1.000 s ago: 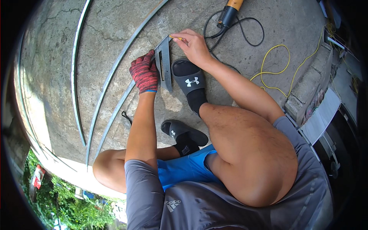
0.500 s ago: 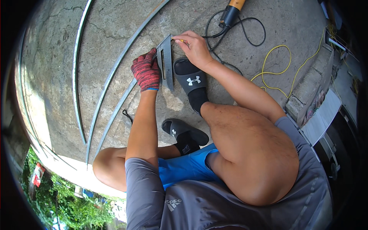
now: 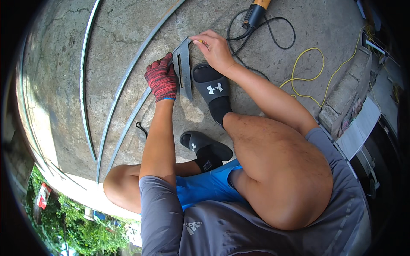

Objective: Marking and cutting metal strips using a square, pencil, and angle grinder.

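My left hand (image 3: 161,80), in a red and black knit glove, is closed round a thin grey metal bar (image 3: 136,109), its fingertips against a grey metal angle square (image 3: 186,68). The slotted square lies across the bar near its far end. My bare right hand (image 3: 217,52) pinches a small yellow pencil-like marker (image 3: 200,41). Its tip meets the far corner of the square, where the bar's end shows. How far the fingers press on the square is partly hidden by the glove.
Two more long metal bars (image 3: 86,72) (image 3: 124,79) lie left on the cracked concrete floor (image 3: 55,85). A corded yellow and black power tool (image 3: 255,16) rests at the far right, its black cable looping nearby. A yellow cord (image 3: 294,80) runs toward a concrete kerb. My sandalled foot (image 3: 212,85) is beside the square.
My right hand and the marker have shifted very slightly left, toward the square's corner. The rest of the view has moved only a little; the left hand keeps its grip.
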The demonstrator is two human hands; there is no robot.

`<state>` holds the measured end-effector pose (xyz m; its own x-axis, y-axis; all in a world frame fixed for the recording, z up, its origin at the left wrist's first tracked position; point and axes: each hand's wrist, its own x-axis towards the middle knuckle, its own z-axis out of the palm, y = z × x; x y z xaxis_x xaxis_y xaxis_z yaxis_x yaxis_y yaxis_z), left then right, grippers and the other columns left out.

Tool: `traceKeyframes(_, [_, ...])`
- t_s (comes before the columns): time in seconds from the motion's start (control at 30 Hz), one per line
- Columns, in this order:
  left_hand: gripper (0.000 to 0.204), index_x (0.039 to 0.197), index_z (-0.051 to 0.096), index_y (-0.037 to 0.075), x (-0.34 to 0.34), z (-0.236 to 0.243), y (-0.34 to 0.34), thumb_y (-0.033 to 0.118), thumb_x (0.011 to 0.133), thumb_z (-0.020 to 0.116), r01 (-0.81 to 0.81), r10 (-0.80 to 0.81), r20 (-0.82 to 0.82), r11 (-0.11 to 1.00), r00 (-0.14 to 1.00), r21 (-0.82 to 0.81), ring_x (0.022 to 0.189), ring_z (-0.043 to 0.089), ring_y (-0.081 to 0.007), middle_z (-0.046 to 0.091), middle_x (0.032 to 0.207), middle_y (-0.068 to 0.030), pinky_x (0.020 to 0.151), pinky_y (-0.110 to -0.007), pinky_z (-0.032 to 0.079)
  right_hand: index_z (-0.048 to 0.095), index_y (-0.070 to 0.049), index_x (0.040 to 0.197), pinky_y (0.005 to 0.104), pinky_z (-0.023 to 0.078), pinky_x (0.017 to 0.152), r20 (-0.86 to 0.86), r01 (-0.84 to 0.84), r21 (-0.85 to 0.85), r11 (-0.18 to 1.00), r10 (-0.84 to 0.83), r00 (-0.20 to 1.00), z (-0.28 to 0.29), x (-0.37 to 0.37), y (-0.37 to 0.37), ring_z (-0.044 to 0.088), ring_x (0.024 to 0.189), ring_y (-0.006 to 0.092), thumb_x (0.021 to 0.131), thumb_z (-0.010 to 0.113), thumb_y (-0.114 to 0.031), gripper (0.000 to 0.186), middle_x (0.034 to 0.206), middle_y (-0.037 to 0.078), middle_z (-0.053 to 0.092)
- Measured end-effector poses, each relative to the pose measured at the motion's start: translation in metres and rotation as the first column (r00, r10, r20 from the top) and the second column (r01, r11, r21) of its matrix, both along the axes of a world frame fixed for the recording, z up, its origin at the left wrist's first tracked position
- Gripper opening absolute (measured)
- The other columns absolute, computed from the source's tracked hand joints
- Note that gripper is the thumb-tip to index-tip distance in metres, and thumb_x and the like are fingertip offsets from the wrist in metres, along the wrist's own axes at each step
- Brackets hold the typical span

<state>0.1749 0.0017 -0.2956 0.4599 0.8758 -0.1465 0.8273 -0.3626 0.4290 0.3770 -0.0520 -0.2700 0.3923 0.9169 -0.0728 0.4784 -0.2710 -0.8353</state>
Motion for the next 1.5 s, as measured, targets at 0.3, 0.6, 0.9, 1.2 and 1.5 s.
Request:
traceKeyframes(0.3, [0.035, 0.114, 0.072, 0.027, 0.0, 0.001, 0.0, 0.018, 0.081, 0.076, -0.001, 0.001, -0.001, 1.0, 1.0, 0.005, 0.093, 0.062, -0.0311, 0.07, 0.097, -0.0068, 0.088, -0.043, 0.048, 0.073, -0.005, 0.105, 0.035, 0.051, 0.07, -0.005, -0.074, 0.014, 0.997, 0.074, 0.997, -0.006, -0.01, -0.018, 0.063, 0.075, 0.0269, 0.091, 0.067, -0.009, 0.016, 0.094, 0.011, 0.066])
traceKeyframes(0.6, [0.033, 0.114, 0.072, 0.026, 0.0, 0.0, 0.0, 0.018, 0.082, 0.075, 0.004, -0.004, -0.009, 1.0, 1.0, 0.003, 0.093, 0.062, -0.0315, 0.07, 0.096, -0.0073, 0.088, -0.043, 0.048, 0.073, -0.005, 0.104, 0.0371, 0.051, 0.072, 0.008, -0.005, 0.003, 1.0, 0.005, 1.0, 0.002, -0.001, -0.002, 0.063, 0.076, 0.0294, 0.089, 0.067, -0.008, 0.016, 0.093, 0.012, 0.064])
traceKeyframes(0.9, [0.032, 0.113, 0.073, 0.025, -0.002, 0.0, 0.0, 0.017, 0.081, 0.075, -0.013, 0.013, 0.019, 1.0, 1.0, 0.003, 0.093, 0.061, -0.0316, 0.07, 0.095, -0.0074, 0.088, -0.043, 0.048, 0.074, -0.008, 0.108, 0.033, 0.051, 0.07, 0.018, -0.008, -0.001, 1.0, 0.008, 1.0, -0.001, -0.004, -0.001, 0.063, 0.073, 0.025, 0.091, 0.066, -0.01, 0.018, 0.095, 0.011, 0.066])
traceKeyframes(1.2, [0.037, 0.115, 0.072, 0.021, 0.002, 0.005, 0.006, 0.008, 0.081, 0.072, -0.036, 0.047, 0.076, 0.989, 0.996, -0.144, 0.096, 0.063, -0.0323, 0.068, 0.102, -0.0111, 0.091, -0.042, 0.049, 0.072, -0.003, 0.103, 0.0345, 0.05, 0.071, -0.012, -0.089, -0.014, 0.996, 0.089, 0.996, 0.0, -0.01, -0.025, 0.063, 0.077, 0.0264, 0.093, 0.065, -0.012, 0.015, 0.093, 0.011, 0.064])
traceKeyframes(1.5, [0.036, 0.106, 0.073, 0.015, -0.005, 0.037, 0.029, -0.006, 0.079, 0.06, 0.13, -0.125, 0.162, 0.991, 0.979, -0.017, 0.097, 0.065, -0.0317, 0.07, 0.1, -0.011, 0.087, -0.042, 0.05, 0.068, 0.001, 0.097, 0.0392, 0.049, 0.081, -0.05, 0.003, -0.107, 0.994, -0.008, 0.999, 0.04, 0.034, 0.007, 0.064, 0.087, 0.032, 0.102, 0.05, -0.02, 0.028, 0.094, 0.014, 0.064])
